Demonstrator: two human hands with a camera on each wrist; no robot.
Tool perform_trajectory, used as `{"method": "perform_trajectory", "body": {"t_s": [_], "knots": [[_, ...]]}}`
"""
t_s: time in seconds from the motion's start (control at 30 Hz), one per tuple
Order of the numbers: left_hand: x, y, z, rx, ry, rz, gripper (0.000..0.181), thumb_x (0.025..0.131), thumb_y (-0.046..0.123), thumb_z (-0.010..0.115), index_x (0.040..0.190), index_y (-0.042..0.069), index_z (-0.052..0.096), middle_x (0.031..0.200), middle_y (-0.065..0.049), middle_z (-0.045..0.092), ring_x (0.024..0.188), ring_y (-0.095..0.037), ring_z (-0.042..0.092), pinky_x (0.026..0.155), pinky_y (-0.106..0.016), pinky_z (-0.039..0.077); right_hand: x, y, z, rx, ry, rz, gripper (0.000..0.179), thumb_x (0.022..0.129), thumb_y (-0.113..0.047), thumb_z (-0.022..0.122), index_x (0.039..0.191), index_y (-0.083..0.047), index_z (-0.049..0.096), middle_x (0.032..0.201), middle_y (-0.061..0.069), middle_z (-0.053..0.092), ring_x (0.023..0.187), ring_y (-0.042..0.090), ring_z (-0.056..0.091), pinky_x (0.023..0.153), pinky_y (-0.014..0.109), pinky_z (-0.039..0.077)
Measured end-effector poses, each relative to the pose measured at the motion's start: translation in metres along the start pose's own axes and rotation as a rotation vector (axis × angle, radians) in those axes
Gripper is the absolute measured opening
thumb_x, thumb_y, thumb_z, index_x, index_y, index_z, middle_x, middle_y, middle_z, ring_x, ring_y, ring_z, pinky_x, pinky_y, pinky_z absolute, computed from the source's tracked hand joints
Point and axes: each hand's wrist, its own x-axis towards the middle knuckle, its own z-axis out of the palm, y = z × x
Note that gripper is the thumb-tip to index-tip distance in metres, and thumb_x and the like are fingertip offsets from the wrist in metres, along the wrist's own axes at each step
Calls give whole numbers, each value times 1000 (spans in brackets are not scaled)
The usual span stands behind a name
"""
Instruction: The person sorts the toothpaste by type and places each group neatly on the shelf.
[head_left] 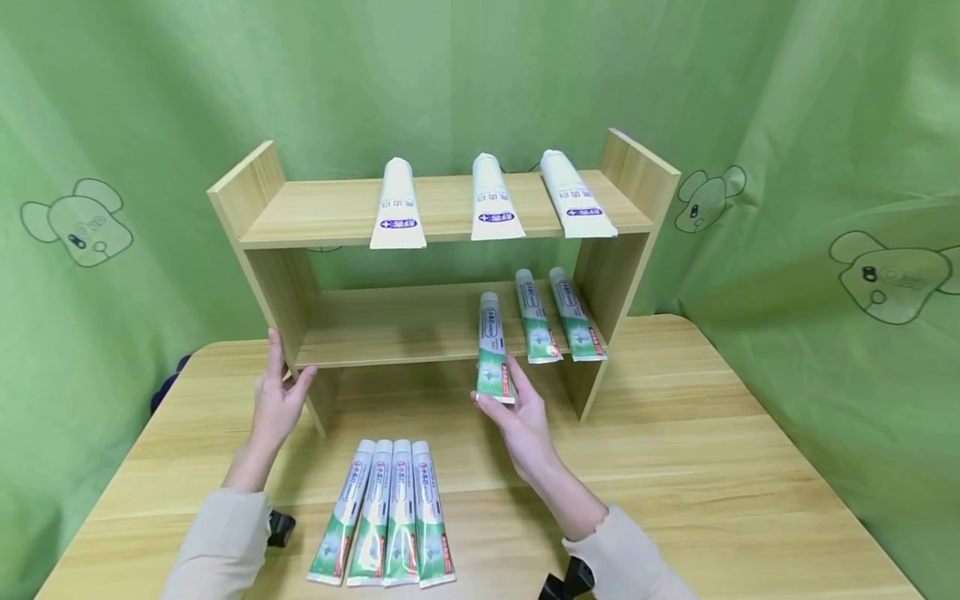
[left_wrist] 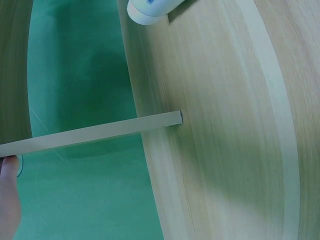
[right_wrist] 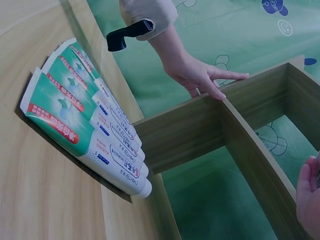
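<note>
My right hand (head_left: 522, 425) pinches the flat end of a green-and-white toothpaste tube (head_left: 492, 346), its cap pointing toward the back of the lower shelf board (head_left: 390, 321). Two matching toothpaste tubes (head_left: 537, 317) lie side by side on that board, to the right of the held one. At the left side panel of the wooden shelf (head_left: 258, 271), my left hand (head_left: 277, 404) grips the front edge between thumb and fingers, as the right wrist view also shows. Only a small part of the right hand (right_wrist: 309, 197) enters that view, and its tube is almost wholly hidden there.
Three white tubes (head_left: 491, 200) lie spaced apart on the top board (head_left: 442, 187). Several more green-and-white tubes (head_left: 401, 512) lie in a row on the wooden table (head_left: 712, 467), in front of the shelf. A green curtain (head_left: 450, 83) hangs behind and at both sides.
</note>
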Motion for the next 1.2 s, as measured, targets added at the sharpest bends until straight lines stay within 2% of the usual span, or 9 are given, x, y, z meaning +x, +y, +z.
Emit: {"method": "perform_trajectory", "body": {"t_s": [0.17, 0.23, 0.47, 0.63, 0.77, 1.03, 1.2], "knots": [[0, -1, 0, 8, 8, 12, 96, 80, -12, 60, 147, 30, 6, 123, -44, 38, 102, -59, 45, 77, -43, 47, 4, 1, -3, -64, 51, -16, 75, 83, 10, 54, 143, 4, 10, 147, 20, 24, 101, 7, 59, 91, 21, 49], [1, 0, 0, 12, 9, 23, 95, 81, -10, 60, 147, 31, 6, 123, -44, 39, 102, -59, 46, 77, -43, 47, 6, 0, -4, -70, 72, -18, 73, 82, 11, 55, 143, 4, 14, 144, 21, 29, 101, 7, 59, 89, 21, 51], [2, 1, -2, 0, 4, 48, 92, 82, -7, 61, 147, 28, 6, 122, -45, 38, 100, -60, 46, 74, -50, 47, 7, 2, -6, -89, 186, -18, 64, 81, 12, 57, 137, 5, 28, 119, 30, 52, 83, 9, 65, 81, 23, 56], [0, 1, -1, 12, 4, 43, 93, 82, -7, 61, 147, 30, 6, 120, -45, 39, 98, -60, 47, 73, -51, 49, 7, 4, -6, -45, 239, -44, 54, 81, 15, 55, 129, 10, 30, 101, 17, 62, 76, 8, 64, 78, 23, 57], [0, 0, 0, 3, 6, 43, 93, 82, -8, 60, 147, 29, 6, 122, -45, 38, 99, -60, 47, 74, -51, 49, 7, 5, -7, 2, 267, -66, 47, 81, 17, 53, 123, 11, 32, 88, 2, 64, 73, 9, 64, 75, 22, 58], [0, -2, 0, 16, 14, 50, 100, 78, -14, 61, 146, 33, 5, 123, -44, 38, 100, -59, 47, 72, -50, 49, 4, 7, -6, 35, 287, -67, 47, 82, 16, 51, 125, 9, 33, 89, 1, 64, 76, 10, 64, 76, 22, 57], [0, -2, 1, 26, 19, 65, 97, 80, -11, 61, 147, 32, 5, 121, -45, 39, 99, -59, 48, 71, -49, 50, 4, 8, -6, 37, 301, -78, 48, 82, 17, 51, 125, 9, 33, 92, 1, 64, 80, 9, 64, 79, 22, 56]]}}
